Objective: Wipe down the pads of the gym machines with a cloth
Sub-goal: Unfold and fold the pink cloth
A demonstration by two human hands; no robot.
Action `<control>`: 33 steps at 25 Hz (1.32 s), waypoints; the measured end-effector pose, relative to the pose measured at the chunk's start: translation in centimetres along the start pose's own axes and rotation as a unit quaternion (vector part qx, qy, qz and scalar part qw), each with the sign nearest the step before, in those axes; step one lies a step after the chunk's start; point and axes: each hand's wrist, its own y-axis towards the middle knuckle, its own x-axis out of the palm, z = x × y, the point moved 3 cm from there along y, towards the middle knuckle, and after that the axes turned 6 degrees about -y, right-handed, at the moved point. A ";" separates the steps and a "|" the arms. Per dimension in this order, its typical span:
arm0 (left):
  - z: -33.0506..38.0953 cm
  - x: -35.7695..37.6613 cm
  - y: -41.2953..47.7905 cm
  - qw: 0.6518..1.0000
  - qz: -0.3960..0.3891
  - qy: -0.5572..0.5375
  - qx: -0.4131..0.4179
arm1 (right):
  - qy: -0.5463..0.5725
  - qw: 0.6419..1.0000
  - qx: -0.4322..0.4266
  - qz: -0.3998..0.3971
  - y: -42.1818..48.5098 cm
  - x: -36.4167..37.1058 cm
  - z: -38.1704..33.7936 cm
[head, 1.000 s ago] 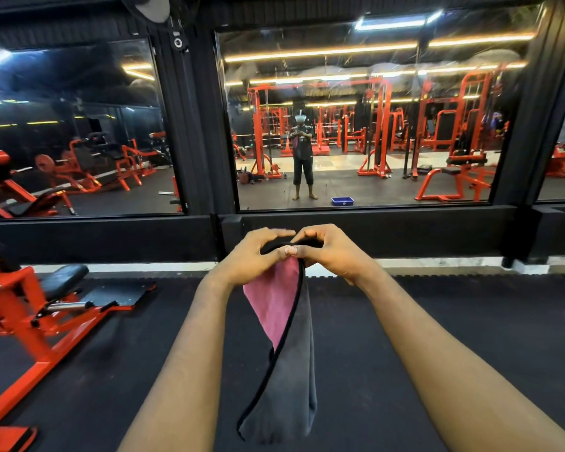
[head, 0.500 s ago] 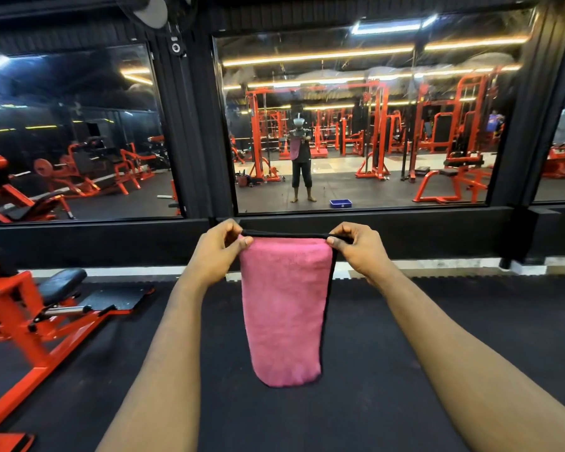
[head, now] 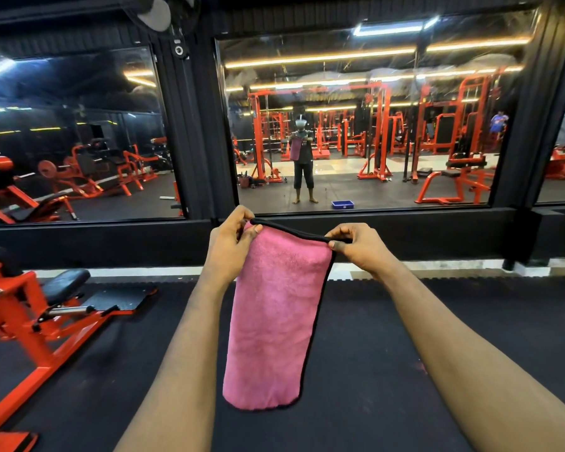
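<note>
The black-edged pink microfibre cloth (head: 271, 321) is pinched at its top corners by the left hand (head: 229, 246) and right hand (head: 359, 251) and hangs lengthwise. The black seat pad (head: 64, 283) lies lower-left, nearer the left hand.

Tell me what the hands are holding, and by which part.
The pink cloth, by its black-trimmed top edge: left hand pinches the left corner, right hand the right corner.
</note>
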 end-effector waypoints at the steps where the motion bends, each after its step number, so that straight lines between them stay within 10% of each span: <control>1: 0.3 0.2 0.0 1.000 -0.016 0.004 0.003 | 0.001 1.000 -0.016 -0.002 -0.2 0.3 -0.6; 6: 1.6 1.8 -0.1 0.996 -0.086 -0.006 0.021 | 0.042 0.983 -0.124 -0.129 -0.6 3.1 -5.4; 12: -3.4 2.1 -3.5 0.982 -0.166 0.021 -0.086 | 0.078 0.993 -0.076 0.039 0.2 1.8 -7.2; 18: -2.9 2.2 -2.7 0.992 -0.093 0.065 -0.061 | 0.039 0.997 -0.045 -0.042 0.4 1.5 -6.1; 28: -9.3 2.3 -5.6 0.961 -0.187 0.114 -0.167 | 0.048 0.961 -0.058 0.267 -0.1 -2.3 -4.9; 33: -10.4 1.4 -5.1 0.963 -0.098 0.170 -0.184 | 0.042 0.935 -0.012 0.351 -0.8 -4.3 -3.3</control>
